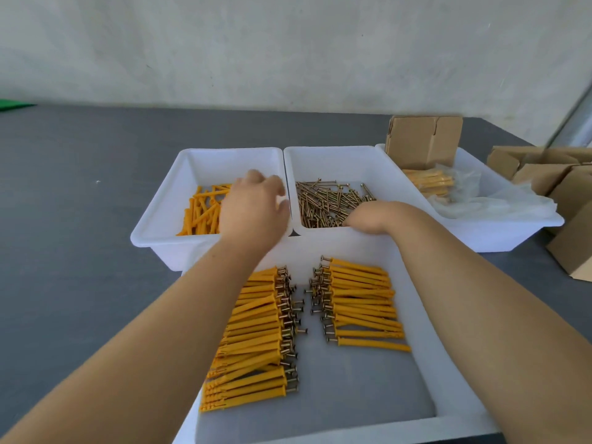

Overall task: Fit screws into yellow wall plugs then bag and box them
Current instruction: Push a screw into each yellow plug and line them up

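hands reach forward into two white plastic trays set side by side on a dark grey table [80,193]. left hand [253,206] hangs over the right part of the far-left white tray [166,200], which holds a loose heap of bare yellow plastic wall plugs [201,211]; its fingers curl downward towards the heap, but whether they hold a plug i cannot tell, since the back of the hand hides the tips. right hand [373,217] dips over the near edge of the middle white tray [352,161], wrist bent, fingers turned down among the pile of brass-coloured metal screws [330,203]; the fingertips are hidden, so i cannot tell if they pinch a screw.

nearest the person sits a larger white tray [448,379] with a grey floor. in it lie two rows of assembled plugs with screws fitted: a long left row [256,334] partly under the left forearm, and a shorter right row [362,302], screw heads of both rows facing the gap between them.

far right, a third white tray [499,232] carries a folded brown cardboard box [423,141] standing upright, a clear plastic bag of yellow plugs [439,184] just in front of it, and more crumpled clear bags [499,203]. further brown cardboard boxes [557,181] stand on the table beside that tray.
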`<control>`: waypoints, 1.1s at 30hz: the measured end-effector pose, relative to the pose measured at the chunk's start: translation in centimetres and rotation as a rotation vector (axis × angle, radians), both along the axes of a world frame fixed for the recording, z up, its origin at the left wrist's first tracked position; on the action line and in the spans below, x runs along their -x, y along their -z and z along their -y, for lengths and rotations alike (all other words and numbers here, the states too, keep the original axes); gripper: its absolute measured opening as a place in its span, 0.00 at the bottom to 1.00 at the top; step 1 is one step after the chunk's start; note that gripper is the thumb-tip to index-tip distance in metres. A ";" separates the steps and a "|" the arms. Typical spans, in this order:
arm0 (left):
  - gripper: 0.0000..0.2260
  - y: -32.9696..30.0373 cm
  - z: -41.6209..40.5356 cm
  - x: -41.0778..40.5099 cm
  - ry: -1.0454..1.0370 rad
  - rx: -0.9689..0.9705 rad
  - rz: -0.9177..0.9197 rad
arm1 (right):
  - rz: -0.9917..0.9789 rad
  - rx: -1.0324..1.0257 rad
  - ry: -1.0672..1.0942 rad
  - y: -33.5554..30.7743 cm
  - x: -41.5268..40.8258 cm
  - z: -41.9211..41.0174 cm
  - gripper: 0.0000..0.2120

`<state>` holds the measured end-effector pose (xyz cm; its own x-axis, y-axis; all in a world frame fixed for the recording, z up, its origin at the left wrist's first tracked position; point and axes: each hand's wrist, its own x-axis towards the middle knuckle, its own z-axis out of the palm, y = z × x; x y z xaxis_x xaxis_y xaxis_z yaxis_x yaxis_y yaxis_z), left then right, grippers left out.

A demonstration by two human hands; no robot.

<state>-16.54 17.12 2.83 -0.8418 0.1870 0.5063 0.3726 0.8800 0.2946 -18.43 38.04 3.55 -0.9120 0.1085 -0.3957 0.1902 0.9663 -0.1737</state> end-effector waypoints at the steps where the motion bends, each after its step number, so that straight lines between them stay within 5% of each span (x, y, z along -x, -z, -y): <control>1: 0.09 0.1 0.8 0.7 -0.108 0.083 0.140 | 0.022 -0.021 -0.029 -0.1 0.0 0.0 0.19; 5: 0.19 0.4 2.1 1.9 -0.207 0.275 0.676 | 0.069 -0.048 -0.108 -0.2 -0.1 -0.1 0.20; 8: 0.22 0.3 2.0 2.2 -0.167 0.326 0.746 | 0.085 -0.038 -0.112 -0.4 -0.1 -0.1 0.21; 17: 0.17 0.4 1.9 2.1 -0.204 0.247 0.677 | 0.062 -0.002 -0.122 0.0 0.1 -0.4 0.23; 23: 0.07 0.8 2.5 1.9 -0.147 -0.170 0.273 | 0.018 0.049 -0.148 0.1 0.0 -0.6 0.22; 25: 0.11 0.9 2.5 1.9 -0.085 -0.361 0.202 | -0.001 0.088 -0.150 -0.1 -0.2 -0.6 0.22; 29: 0.34 0.9 2.3 1.9 -0.005 -0.531 0.180 | -0.074 0.160 -0.164 -0.3 -0.8 -0.5 0.25; 33: 0.32 0.8 2.3 1.7 0.025 -0.486 0.211 | -0.118 0.224 -0.223 -0.4 -1.1 0.4 0.24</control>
